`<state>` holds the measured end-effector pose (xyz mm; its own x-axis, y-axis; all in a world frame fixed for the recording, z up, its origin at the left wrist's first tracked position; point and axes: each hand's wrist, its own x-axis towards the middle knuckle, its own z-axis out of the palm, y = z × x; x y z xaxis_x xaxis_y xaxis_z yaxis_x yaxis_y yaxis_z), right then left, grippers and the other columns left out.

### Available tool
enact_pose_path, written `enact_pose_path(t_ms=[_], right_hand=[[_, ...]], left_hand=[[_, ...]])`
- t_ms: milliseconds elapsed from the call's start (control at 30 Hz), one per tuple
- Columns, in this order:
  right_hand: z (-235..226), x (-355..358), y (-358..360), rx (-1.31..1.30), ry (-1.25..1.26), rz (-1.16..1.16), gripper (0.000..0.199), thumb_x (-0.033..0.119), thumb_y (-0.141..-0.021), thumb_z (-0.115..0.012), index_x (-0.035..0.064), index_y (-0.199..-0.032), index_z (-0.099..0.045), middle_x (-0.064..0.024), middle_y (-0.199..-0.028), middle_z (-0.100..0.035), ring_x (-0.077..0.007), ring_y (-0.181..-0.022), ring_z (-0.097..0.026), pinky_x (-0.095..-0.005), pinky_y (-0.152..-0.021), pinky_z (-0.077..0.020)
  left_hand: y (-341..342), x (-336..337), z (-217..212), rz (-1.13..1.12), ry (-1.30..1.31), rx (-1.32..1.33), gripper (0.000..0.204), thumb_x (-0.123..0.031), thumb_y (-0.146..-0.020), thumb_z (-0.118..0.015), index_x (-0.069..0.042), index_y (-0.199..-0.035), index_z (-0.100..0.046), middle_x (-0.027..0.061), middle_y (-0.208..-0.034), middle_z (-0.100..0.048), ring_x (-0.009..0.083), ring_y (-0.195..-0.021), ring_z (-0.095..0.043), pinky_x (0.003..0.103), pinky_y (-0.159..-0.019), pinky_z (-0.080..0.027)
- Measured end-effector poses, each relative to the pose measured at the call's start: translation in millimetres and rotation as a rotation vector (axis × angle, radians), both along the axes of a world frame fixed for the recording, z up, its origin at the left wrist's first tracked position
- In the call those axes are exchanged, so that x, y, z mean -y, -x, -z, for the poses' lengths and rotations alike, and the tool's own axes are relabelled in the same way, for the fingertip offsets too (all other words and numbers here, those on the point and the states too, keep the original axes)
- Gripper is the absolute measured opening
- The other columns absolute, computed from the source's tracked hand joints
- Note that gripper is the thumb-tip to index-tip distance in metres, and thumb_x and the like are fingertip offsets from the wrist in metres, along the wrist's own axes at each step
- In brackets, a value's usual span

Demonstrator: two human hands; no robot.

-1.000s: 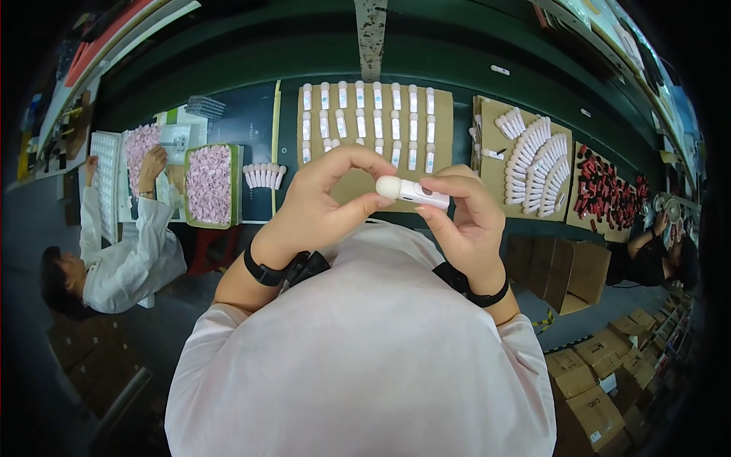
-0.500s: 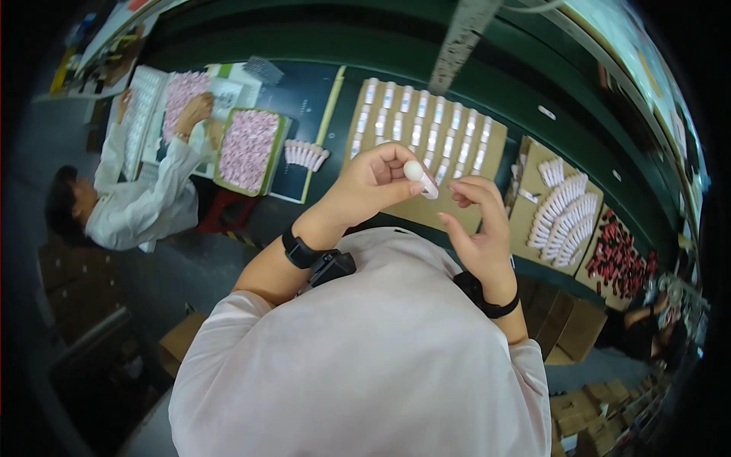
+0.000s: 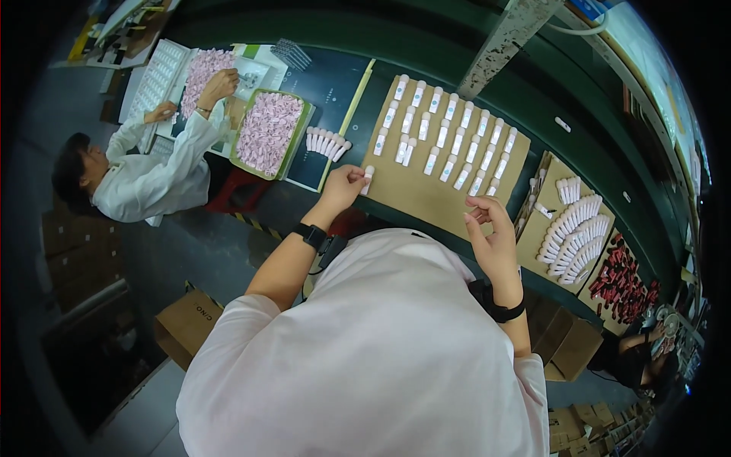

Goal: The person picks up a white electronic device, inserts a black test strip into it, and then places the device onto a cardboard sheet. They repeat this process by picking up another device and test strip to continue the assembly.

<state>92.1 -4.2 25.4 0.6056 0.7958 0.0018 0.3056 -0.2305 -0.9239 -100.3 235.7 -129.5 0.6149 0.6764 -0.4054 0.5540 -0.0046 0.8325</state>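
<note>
Tube (image 3: 368,180) half hidden by left hand (image 3: 344,186); labels on tubes (image 3: 449,145) too small; red items (image 3: 620,282) blurred near rim.

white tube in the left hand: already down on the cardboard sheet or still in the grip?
Still gripped. The left hand pinches the white tube at the cardboard sheet's left edge; whether its lower end touches the sheet cannot be told.

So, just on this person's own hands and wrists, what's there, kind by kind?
White tube, pinched in the left hand at the edge of the brown board: 1
Black wristbands, one on each wrist: 2
Total: 3
The right hand shows nothing in it.
</note>
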Motion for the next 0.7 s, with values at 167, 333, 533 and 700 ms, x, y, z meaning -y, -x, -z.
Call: enact_pose_path(t_ms=[167, 333, 533, 700], right_hand=[[-0.3, 3.3, 1.6, -0.003, 0.029, 0.002, 0.024, -0.001, -0.083, -0.064, 0.0004, -0.106, -0.059, -0.0101, -0.094, -0.06, -0.0178, -0.078, -0.057, -0.0269, -0.071, -0.0462], [3.3, 12.4, 1.7, -0.02, 0.048, 0.029, 0.022, 0.0, -0.083, -0.063, 0.0004, -0.105, -0.059, -0.0095, -0.092, -0.061, -0.0181, -0.076, -0.058, -0.0266, -0.07, -0.0466], [5.4, 21.5, -1.5, -0.004, 0.113, 0.093, 0.02, 0.001, -0.085, -0.062, -0.0006, -0.105, -0.06, -0.0088, -0.094, -0.062, -0.0153, -0.082, -0.059, -0.0253, -0.073, -0.0471], [16.9, 29.6, -8.7, 0.005, 0.098, 0.101, 0.016, 0.003, -0.086, -0.062, 0.0002, -0.102, -0.061, -0.011, -0.092, -0.062, -0.018, -0.078, -0.061, -0.027, -0.07, -0.0488]], left_hand=[[-14.9, -6.3, 8.7, 0.036, -0.124, -0.009, 0.018, -0.008, -0.081, -0.071, 0.005, -0.092, -0.066, 0.0092, -0.079, -0.069, 0.0125, -0.07, -0.063, 0.025, -0.064, -0.05], [-21.6, -6.5, 11.6, 0.047, -0.207, -0.038, 0.018, -0.009, -0.08, -0.072, 0.004, -0.09, -0.066, 0.011, -0.078, -0.069, 0.0136, -0.069, -0.064, 0.026, -0.063, -0.051], [-26.6, -4.7, 9.1, 0.046, -0.282, 0.006, 0.019, -0.01, -0.079, -0.072, 0.004, -0.09, -0.065, 0.0167, -0.078, -0.068, 0.0247, -0.072, -0.067, 0.032, -0.065, -0.052], [-12.9, -14.7, 28.4, 0.037, -0.271, 0.015, 0.018, -0.01, -0.081, -0.07, 0.004, -0.092, -0.064, 0.0134, -0.077, -0.068, 0.0194, -0.07, -0.066, 0.03, -0.063, -0.051]])
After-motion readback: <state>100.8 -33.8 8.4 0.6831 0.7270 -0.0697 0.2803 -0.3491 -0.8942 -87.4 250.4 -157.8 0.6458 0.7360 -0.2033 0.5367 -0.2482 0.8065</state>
